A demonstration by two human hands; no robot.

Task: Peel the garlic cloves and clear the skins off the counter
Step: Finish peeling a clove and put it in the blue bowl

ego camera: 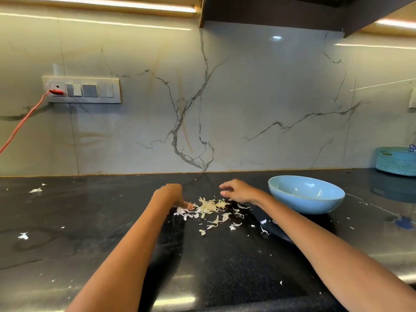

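Gathering the garlic skins (210, 207) is the step I judge to be in hand: they lie in a loose heap on the black counter (78, 221) between my two hands, with thinner scraps trailing toward me and a few stray flakes far off to the left. My left hand (171, 195) sits at the left edge of the heap, fingers curled under and one fingertip down on the counter, touching the nearest skins; I cannot see that it pinches anything. My right hand (238, 191) hovers at the heap's right edge, fingers loosely bent and spread, holding nothing.

I see no cloves on the counter, so peeling looks finished. The blue bowl (306, 194) stands just right of my right hand; its inside is mostly hidden, so whether the cloves are in it I cannot tell.

Next, I think, both hands should sweep inward so the heap tightens, then scoop it up. The skins are light and papery and will likely scatter if I move fast. The stray flakes on the left will need a separate pass.
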